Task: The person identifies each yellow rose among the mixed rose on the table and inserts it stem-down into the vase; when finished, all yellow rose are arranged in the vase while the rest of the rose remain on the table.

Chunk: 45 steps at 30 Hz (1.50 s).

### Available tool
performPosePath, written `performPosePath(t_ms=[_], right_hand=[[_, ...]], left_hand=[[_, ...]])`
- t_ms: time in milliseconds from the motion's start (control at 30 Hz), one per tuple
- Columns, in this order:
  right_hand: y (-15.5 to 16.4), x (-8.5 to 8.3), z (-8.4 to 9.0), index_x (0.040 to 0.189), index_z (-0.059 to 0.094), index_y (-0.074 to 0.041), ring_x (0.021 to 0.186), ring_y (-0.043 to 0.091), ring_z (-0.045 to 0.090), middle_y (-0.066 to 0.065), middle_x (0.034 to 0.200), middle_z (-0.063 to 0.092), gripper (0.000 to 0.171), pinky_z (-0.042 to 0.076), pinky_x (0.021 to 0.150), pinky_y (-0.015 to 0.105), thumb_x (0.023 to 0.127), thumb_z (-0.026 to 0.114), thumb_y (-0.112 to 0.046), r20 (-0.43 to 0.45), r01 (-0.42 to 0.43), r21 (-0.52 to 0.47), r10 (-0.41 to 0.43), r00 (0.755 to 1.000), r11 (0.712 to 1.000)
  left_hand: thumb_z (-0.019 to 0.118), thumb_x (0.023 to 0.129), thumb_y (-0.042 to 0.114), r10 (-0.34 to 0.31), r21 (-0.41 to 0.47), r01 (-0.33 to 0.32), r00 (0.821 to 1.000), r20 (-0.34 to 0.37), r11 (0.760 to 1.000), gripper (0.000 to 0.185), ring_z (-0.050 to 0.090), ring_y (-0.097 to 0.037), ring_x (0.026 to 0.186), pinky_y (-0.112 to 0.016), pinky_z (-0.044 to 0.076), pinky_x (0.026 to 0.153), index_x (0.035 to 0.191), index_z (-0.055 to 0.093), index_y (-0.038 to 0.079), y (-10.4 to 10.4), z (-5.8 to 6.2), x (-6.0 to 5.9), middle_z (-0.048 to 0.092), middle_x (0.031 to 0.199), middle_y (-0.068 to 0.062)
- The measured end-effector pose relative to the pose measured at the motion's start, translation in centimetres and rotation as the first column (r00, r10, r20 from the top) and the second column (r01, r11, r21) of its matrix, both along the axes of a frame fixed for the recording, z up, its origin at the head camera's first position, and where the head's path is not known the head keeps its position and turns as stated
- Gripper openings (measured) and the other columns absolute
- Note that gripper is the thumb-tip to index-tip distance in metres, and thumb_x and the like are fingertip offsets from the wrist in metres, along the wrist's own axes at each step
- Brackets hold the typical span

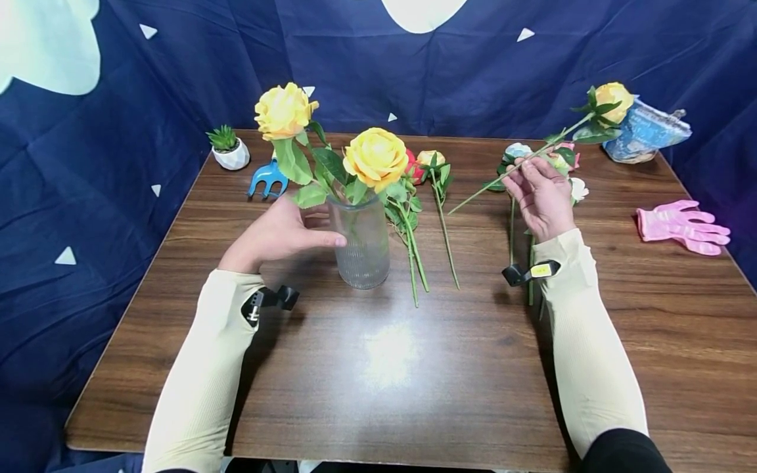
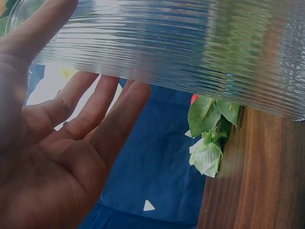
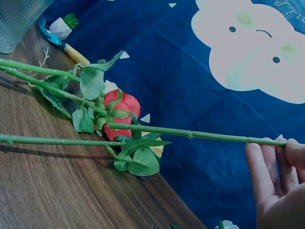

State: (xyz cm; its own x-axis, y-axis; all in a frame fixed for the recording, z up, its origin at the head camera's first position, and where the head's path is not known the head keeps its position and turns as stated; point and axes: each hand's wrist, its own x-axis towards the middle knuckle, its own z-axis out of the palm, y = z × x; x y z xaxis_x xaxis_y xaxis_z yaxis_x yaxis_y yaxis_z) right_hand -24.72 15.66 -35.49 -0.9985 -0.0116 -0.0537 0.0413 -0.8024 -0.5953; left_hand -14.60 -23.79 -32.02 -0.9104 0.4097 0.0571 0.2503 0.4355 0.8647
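A ribbed glass vase (image 1: 362,246) stands upright with two yellow roses (image 1: 376,157) in it. My left hand (image 1: 282,231) holds it from the left, thumb across the front and fingers behind; the left wrist view shows the fingertips at the ribbed glass (image 2: 176,52). My right hand (image 1: 541,197) pinches the green stem (image 3: 214,137) of another yellow rose (image 1: 614,103) between thumb and fingers. That rose is raised off the table, its bloom up to the right and its stem end pointing down left toward the vase.
Right of the vase lie a red rose (image 3: 125,112), a pale yellow rose (image 1: 430,158) and their stems. More flowers, including a white one (image 1: 578,190), lie beneath my right hand. Around them are a pink glove (image 1: 683,226), a blue bag (image 1: 644,133), a blue hand rake (image 1: 268,179) and a potted succulent (image 1: 230,150).
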Motion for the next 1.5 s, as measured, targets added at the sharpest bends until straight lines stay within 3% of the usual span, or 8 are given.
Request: performPosePath(t_ms=[267,633,1100,1300,1500], right_hand=[[-0.3,0.0,0.3,0.081,0.066,0.005,0.066,0.026,0.072,0.016,0.078,0.068,0.024,0.066,0.068,0.037,0.101,0.053,0.010,0.007,0.103,-0.047,-0.102,0.995,0.994],[-0.8,-0.3,0.8,0.086,0.056,0.006,0.066,0.026,0.067,0.017,0.083,0.063,0.017,0.066,0.069,0.037,0.102,0.052,0.011,0.016,0.261,-0.105,-0.261,0.965,0.960],[-1.3,0.7,2.4,0.100,0.053,0.005,0.076,0.026,0.069,0.015,0.088,0.062,0.006,0.066,0.071,0.035,0.103,0.051,0.009,-0.035,0.254,-0.141,-0.261,0.965,0.957],[-1.5,1.0,2.7,0.098,0.054,0.005,0.075,0.027,0.069,0.016,0.086,0.064,0.008,0.066,0.071,0.036,0.103,0.050,0.009,-0.042,0.234,-0.173,-0.245,0.969,0.957],[-1.9,1.5,2.9,0.092,0.056,0.006,0.075,0.028,0.069,0.017,0.084,0.064,0.014,0.066,0.073,0.035,0.104,0.050,0.009,-0.123,0.231,-0.162,-0.251,0.960,0.960]], left_hand=[[0.082,0.086,0.004,-0.001,0.004,0.001,1.000,0.001,1.000,0.077,0.049,-0.028,0.141,-0.048,0.041,0.119,0.153,0.045,0.005,-0.1,-0.2,-0.1,0.051,0.153,-0.010],[0.082,0.087,0.006,0.001,0.001,-0.001,1.000,0.008,1.000,0.076,0.049,-0.028,0.141,-0.048,0.041,0.119,0.153,0.045,0.005,0.0,0.1,-0.1,0.052,0.152,-0.011],[0.082,0.086,0.004,-0.002,-0.005,0.002,1.000,-0.003,1.000,0.075,0.049,-0.028,0.141,-0.048,0.040,0.120,0.152,0.046,0.003,0.0,0.0,-0.1,0.053,0.152,-0.012],[0.082,0.087,0.005,-0.005,-0.011,0.005,1.000,-0.011,1.000,0.076,0.047,-0.028,0.143,-0.048,0.039,0.120,0.153,0.045,0.004,0.0,0.1,0.0,0.052,0.153,-0.012],[0.082,0.087,0.005,-0.012,-0.009,0.012,1.000,-0.020,1.000,0.077,0.046,-0.027,0.144,-0.049,0.038,0.121,0.154,0.044,0.004,0.0,0.1,0.0,0.051,0.153,-0.011]])
